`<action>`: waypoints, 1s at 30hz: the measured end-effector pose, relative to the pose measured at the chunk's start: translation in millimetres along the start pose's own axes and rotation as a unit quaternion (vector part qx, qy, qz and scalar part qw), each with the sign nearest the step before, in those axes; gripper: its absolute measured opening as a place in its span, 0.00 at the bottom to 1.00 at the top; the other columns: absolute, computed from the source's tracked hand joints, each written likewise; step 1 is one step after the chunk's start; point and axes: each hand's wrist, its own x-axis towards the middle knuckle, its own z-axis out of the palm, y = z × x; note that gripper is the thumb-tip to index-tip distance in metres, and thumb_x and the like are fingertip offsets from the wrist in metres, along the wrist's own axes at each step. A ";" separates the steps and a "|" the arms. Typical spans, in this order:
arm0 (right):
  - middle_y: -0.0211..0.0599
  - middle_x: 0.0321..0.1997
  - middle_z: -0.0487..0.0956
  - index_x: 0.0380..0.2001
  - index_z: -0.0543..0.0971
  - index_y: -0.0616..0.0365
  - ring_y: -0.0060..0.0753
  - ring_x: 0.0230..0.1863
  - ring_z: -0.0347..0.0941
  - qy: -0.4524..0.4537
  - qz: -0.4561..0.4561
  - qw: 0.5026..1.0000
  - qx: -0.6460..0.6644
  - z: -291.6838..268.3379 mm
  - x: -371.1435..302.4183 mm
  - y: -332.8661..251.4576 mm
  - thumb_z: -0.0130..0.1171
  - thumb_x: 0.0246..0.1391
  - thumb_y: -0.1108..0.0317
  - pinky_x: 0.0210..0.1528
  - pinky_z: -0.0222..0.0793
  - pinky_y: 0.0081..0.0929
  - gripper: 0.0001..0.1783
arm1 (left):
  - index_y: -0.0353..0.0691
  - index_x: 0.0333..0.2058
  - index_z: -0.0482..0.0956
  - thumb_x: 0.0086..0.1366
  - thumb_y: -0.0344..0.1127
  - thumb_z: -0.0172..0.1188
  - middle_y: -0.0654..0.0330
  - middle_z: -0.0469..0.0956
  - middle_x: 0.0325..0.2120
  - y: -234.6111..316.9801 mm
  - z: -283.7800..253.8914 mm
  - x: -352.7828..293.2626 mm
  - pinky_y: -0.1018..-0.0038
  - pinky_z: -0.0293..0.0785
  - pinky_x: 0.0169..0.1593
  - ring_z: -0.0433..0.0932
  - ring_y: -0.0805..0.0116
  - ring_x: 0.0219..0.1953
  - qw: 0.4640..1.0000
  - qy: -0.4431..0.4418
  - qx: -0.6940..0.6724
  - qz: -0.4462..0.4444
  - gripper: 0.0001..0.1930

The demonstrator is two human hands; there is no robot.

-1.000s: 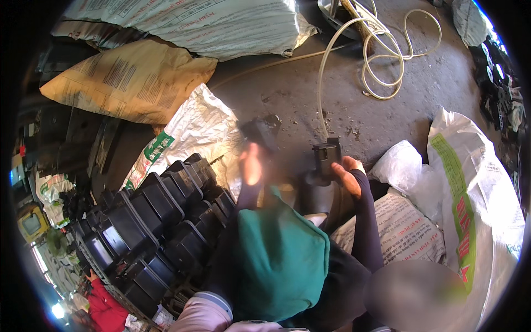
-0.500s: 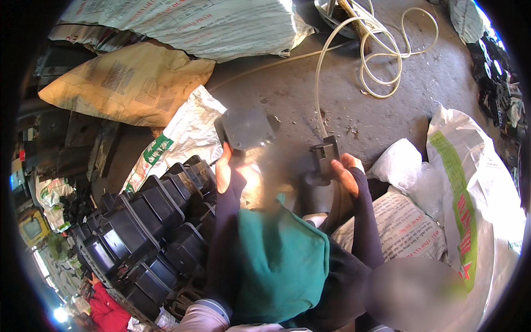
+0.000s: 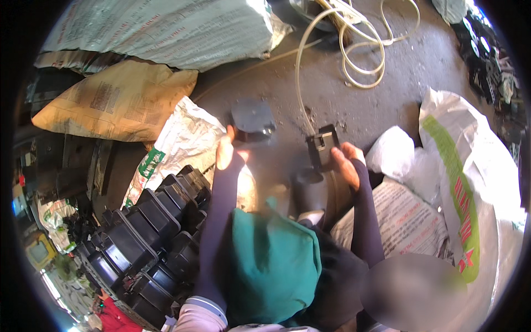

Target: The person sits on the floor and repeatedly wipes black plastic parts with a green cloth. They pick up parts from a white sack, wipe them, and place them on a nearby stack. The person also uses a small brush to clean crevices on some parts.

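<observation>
While gripping a black slotted part (image 3: 317,155) in the right hand (image 3: 348,166), with its long axis pointing roughly away from the body, also holds a dark smooth piece (image 3: 253,117) by its near left edge in the left hand (image 3: 224,152), leftward of the slotted part, slightly farther forward and clearly apart from it.
</observation>
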 end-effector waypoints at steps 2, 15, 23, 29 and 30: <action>0.27 0.26 0.76 0.32 0.77 0.63 0.18 0.30 0.68 0.000 0.048 0.998 0.043 -0.5 -1.0 1.3 0.60 0.64 0.62 0.33 0.66 0.24 0.14 | 0.34 0.52 0.76 0.79 0.46 0.47 0.55 0.79 0.44 -2.2 4.9 -8.4 0.68 0.76 0.54 0.78 0.63 0.46 0.985 0.021 -0.156 0.066 0.20; 0.34 0.41 0.79 0.43 0.78 0.63 0.24 0.41 0.72 0.031 0.013 0.999 0.026 -8.2 11.0 15.1 0.63 0.60 0.67 0.45 0.67 0.26 0.12 | 0.34 0.41 0.79 0.61 0.39 0.67 0.48 0.80 0.40 -52.8 57.8 -46.0 0.56 0.70 0.52 0.77 0.51 0.48 0.565 0.117 0.752 0.318 0.15; 0.23 0.32 0.78 0.39 0.80 0.63 0.13 0.33 0.69 0.029 -0.034 0.996 0.072 -29.2 -7.4 -36.2 0.59 0.66 0.63 0.37 0.64 0.16 0.12 | 0.40 0.30 0.77 0.48 0.33 0.65 0.56 0.72 0.30 -148.2 18.0 -33.6 0.62 0.64 0.40 0.71 0.56 0.38 0.432 -0.028 0.790 0.434 0.10; 0.21 0.33 0.78 0.40 0.80 0.62 0.12 0.34 0.68 0.037 -0.037 0.996 0.074 -28.2 -5.1 -32.9 0.59 0.67 0.62 0.38 0.64 0.15 0.12 | 0.40 0.28 0.76 0.52 0.32 0.59 0.56 0.71 0.30 -151.5 9.3 -20.2 0.63 0.65 0.41 0.71 0.57 0.38 0.400 -0.074 0.792 0.455 0.04; 0.20 0.33 0.78 0.40 0.80 0.62 0.12 0.34 0.68 0.044 -0.048 0.996 0.054 -29.1 -5.7 -32.7 0.59 0.67 0.62 0.38 0.64 0.15 0.12 | 0.40 0.28 0.76 0.52 0.32 0.59 0.56 0.71 0.30 -148.6 6.7 -19.7 0.63 0.65 0.42 0.71 0.57 0.38 0.396 -0.075 0.793 0.456 0.04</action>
